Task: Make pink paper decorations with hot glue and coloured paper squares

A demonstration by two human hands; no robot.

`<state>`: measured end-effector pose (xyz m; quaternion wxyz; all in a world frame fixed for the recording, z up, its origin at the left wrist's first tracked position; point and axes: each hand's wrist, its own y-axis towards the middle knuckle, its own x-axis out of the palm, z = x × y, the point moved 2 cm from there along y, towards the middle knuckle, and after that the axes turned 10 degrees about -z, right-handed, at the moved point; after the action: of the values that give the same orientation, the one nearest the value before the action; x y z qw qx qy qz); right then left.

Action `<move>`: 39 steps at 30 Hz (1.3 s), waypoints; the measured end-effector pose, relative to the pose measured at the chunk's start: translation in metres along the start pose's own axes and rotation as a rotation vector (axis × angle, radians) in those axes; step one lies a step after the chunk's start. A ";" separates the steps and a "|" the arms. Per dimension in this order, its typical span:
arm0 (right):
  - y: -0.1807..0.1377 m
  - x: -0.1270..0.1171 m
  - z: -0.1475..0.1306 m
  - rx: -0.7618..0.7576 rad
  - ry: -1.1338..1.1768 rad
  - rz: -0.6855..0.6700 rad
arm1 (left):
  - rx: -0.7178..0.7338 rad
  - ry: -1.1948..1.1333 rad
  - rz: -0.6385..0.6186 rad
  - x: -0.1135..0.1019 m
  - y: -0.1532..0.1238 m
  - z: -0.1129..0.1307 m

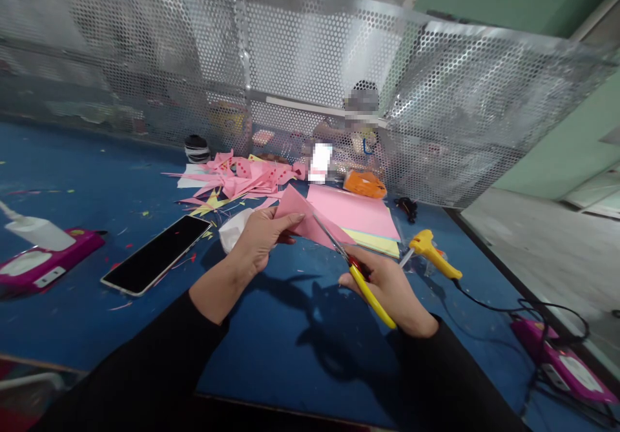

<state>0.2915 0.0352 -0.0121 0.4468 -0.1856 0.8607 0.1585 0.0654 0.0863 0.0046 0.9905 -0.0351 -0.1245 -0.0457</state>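
My left hand (259, 237) pinches a folded pink paper triangle (301, 217) and holds it above the blue table. My right hand (387, 290) grips yellow-handled scissors (356, 270). Their metal blades reach up to the paper's lower right edge and lie against it. Both arms wear black sleeves.
A stack of pink and yellow paper sheets (361, 216) lies behind the hands, with a heap of pink paper scraps (232, 177) further left. A phone (157, 252) lies left, a yellow glue gun (433, 252) right, magenta power strips (46, 261) at both sides. A perforated metal screen (290, 64) backs the table (300, 341); a person sits behind it.
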 end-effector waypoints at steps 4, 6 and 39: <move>0.000 -0.001 -0.001 0.006 0.002 0.000 | -0.001 0.012 -0.001 -0.001 0.001 -0.002; 0.000 -0.002 -0.002 0.009 0.006 0.010 | 0.001 0.012 -0.005 -0.001 0.001 -0.002; 0.000 0.001 0.000 0.005 -0.032 0.005 | -0.015 0.019 -0.044 0.002 0.000 -0.004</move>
<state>0.2906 0.0348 -0.0127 0.4604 -0.1798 0.8544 0.1602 0.0681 0.0863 0.0010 0.9902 -0.0391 -0.1153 -0.0688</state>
